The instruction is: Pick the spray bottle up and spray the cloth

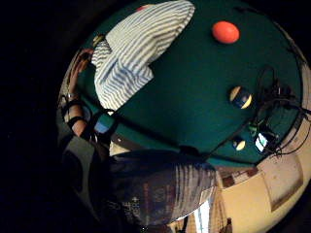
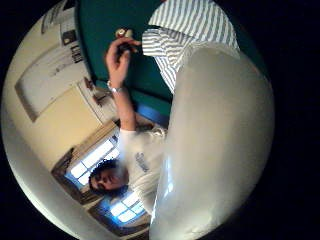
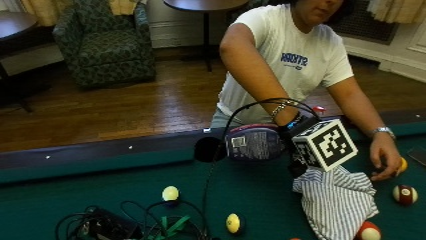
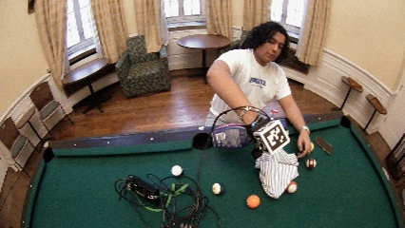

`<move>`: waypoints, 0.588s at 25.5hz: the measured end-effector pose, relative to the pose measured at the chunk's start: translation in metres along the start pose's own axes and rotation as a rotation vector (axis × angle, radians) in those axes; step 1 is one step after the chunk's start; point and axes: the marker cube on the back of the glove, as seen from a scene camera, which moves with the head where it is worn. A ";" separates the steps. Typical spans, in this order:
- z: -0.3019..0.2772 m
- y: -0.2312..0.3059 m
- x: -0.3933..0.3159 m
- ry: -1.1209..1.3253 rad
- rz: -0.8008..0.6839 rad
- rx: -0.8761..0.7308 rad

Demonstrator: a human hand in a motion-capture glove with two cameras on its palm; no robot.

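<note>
Striped blue-and-white cloth (image 3: 338, 199) lies crumpled on the green felt surface (image 3: 80, 195). Just above the cloth's near edge the gloved right hand (image 3: 297, 131) holds the spray bottle (image 3: 255, 142) — lying sideways in the air, black end (image 3: 209, 149) pointing away from the cloth. The grip seems curled round it, though largely hidden. Beside the cloth, the bare hand (image 3: 385, 159) rests on the felt.

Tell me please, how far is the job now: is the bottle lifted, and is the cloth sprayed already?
Done: the spray bottle is off the pool table, held in the air in the gloved right hand. In hand: it hangs beside and above the striped cloth, which lies on the felt. Left: the spraying; no mist or wet patch can be seen, so I cannot tell that any spray has landed.
</note>
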 end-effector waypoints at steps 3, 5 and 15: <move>0.017 -0.011 0.000 -0.030 0.041 -0.004; 0.029 -0.018 0.003 -0.072 0.077 -0.014; 0.086 -0.043 0.016 0.018 0.222 -0.205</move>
